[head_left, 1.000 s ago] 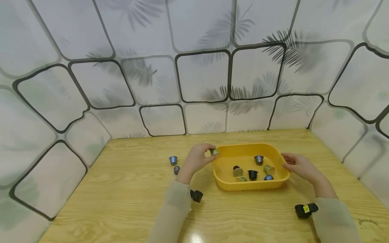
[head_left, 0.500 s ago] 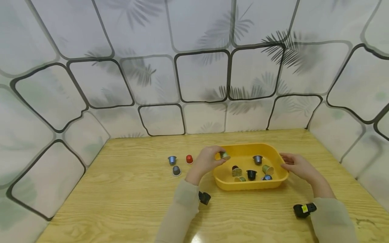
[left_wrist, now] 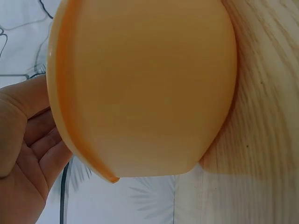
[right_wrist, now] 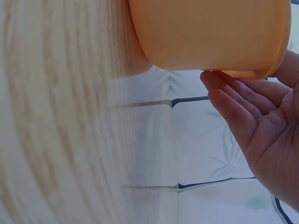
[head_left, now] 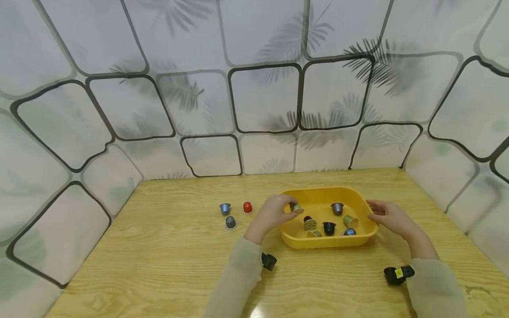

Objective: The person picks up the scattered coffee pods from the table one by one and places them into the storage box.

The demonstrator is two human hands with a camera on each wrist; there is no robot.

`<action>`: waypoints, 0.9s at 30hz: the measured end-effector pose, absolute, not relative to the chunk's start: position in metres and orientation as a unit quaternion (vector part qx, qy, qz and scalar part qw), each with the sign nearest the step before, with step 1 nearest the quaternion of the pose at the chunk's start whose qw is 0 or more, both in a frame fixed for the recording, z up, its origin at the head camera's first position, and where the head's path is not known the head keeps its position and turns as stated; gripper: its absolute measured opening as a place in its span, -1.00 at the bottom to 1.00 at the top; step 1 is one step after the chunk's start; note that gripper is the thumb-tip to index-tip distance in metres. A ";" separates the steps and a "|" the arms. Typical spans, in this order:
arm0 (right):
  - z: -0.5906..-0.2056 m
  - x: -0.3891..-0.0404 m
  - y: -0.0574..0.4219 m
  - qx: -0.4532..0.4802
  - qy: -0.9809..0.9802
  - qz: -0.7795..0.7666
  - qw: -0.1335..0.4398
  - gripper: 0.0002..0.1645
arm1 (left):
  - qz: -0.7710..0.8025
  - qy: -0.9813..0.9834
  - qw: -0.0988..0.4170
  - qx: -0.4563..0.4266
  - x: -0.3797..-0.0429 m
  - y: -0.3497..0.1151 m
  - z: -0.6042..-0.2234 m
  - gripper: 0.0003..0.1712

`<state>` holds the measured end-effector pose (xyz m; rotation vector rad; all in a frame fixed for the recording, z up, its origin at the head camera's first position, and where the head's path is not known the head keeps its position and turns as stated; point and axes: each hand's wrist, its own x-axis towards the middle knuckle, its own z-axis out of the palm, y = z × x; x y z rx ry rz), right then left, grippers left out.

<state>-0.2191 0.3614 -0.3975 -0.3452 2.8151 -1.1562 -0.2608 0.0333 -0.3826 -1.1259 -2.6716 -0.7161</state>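
On the pale wood-grain worktop [head_left: 171, 251], left of centre towards its far edge, are a shiny blue cup-shaped capsule [head_left: 225, 209], a dark grey capsule [head_left: 230, 222] and a red capsule [head_left: 248, 207]. The left hand [head_left: 272, 214] has its fingers clamped on a green cup-shaped capsule [head_left: 296, 207] over the left end of a rounded yellow plastic tray [head_left: 342, 241], which holds mixed capsules [head_left: 329, 228]. Thumb and fingers apart, the right hand [head_left: 391, 217] touches the tray's right end.

Place: walled-in work nook, wider room unclear | leaf-print walls [head_left: 266, 99] on three sides | wood-grain tabletop [head_left: 171, 260]
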 end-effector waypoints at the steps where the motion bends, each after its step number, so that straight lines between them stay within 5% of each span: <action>1: -0.397 -0.219 0.361 -0.113 0.918 -0.377 0.039 -0.35 | -0.235 -0.892 0.076 -0.378 -0.261 0.034 -0.382 -0.67; 27: -0.399 -0.220 0.362 -0.109 0.920 -0.375 0.039 -0.36 | -0.158 -0.906 0.012 -0.391 -0.255 0.042 -0.393 -0.72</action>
